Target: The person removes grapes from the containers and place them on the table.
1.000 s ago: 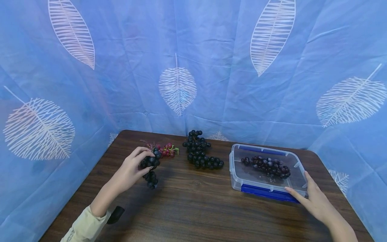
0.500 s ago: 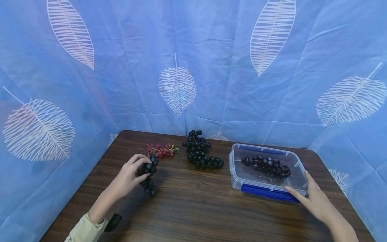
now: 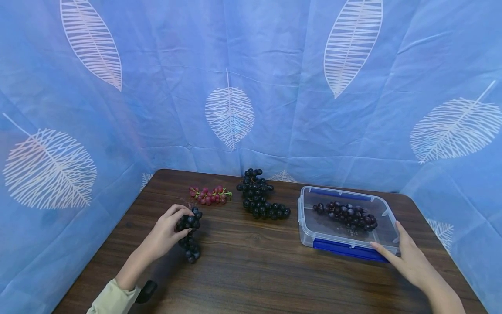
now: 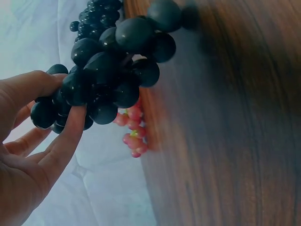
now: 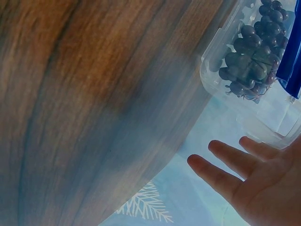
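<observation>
My left hand (image 3: 166,231) pinches a bunch of black grapes (image 3: 191,221) between thumb and fingers, with its lower end hanging toward the near side. In the left wrist view those black grapes (image 4: 106,70) fill the upper left, stalk mostly hidden. A clear plastic box (image 3: 307,237) with blue clips rests on the table at the right. Dark purple grapes (image 3: 347,216) show through it. My right hand (image 3: 412,261) touches the box's near right corner, thumb along the front edge. In the right wrist view, several fingers (image 5: 218,179) are straight and spread.
Red grapes (image 3: 209,195) lie at the back left of the wooden table (image 3: 251,270). Black grapes (image 3: 256,196) lie near the back middle. A blue leaf-patterned curtain (image 3: 270,109) surrounds the table's back and sides. A dark object (image 3: 147,291) shows beside the left wrist.
My left hand has drawn the black grapes nearer and slightly left, away from the red grapes, which are now fully in sight. The right hand and the box have stayed put.
</observation>
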A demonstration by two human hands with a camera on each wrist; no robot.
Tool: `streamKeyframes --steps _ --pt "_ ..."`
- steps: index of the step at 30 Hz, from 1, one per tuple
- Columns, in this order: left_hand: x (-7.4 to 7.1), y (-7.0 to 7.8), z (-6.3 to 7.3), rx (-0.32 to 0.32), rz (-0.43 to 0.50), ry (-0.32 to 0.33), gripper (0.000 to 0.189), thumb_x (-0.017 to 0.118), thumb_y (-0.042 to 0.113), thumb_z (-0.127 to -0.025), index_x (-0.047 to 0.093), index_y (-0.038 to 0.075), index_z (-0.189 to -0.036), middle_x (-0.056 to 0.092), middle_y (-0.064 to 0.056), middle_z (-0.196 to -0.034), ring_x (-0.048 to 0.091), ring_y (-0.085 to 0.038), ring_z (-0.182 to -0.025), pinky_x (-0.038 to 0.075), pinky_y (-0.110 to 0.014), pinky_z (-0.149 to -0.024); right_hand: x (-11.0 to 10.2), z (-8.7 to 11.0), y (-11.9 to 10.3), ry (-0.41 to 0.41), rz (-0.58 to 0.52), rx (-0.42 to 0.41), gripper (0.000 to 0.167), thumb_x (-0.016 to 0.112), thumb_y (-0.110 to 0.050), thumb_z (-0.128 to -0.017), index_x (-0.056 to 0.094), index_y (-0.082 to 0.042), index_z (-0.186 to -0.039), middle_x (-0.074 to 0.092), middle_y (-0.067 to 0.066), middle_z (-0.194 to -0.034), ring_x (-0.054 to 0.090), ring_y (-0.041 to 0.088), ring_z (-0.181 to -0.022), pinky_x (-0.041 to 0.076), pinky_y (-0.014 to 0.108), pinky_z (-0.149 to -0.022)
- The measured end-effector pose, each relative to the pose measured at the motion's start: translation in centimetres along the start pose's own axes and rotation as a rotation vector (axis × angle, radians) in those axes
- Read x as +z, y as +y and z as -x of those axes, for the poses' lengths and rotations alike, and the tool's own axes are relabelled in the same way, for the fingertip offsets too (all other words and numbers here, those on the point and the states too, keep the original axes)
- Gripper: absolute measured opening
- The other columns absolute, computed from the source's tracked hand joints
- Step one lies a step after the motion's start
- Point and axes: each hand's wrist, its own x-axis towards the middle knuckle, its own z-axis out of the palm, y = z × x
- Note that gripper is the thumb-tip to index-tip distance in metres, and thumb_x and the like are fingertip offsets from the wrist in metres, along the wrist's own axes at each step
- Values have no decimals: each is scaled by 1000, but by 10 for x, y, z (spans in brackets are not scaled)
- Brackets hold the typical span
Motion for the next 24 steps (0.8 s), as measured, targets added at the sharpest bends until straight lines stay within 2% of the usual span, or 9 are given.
streamKeyframes --steps 8,19,24 --pt "7 -14 -2 -9 -66 -3 37 84 -6 -86 69 5 -117 60 -15 -123 63 -20 -91 50 -31 -66 1 -1 1 -2 -3 9 115 48 -61 -108 -26 14 -155 -4 57 -154 19 79 -132 29 87 -101" --pt "16 -27 -10 -35 -86 -37 37 83 -4 -87 69 4 -120 60 -16 -123 68 -30 -102 56 -41 -74 1 -1 3 1 9 16 115 47 -61 -108 -25 15 -155 -3 57 -153 21 79 -131 31 86 -100" --pt "20 -29 -13 -53 -75 -54 36 81 -3 -89 68 5 -122 60 -16 -125 68 -32 -103 56 -42 -73 1 -2 1 2 13 17 115 47 -61 -108 -25 14 -155 -3 57 -154 21 79 -131 31 86 -100"
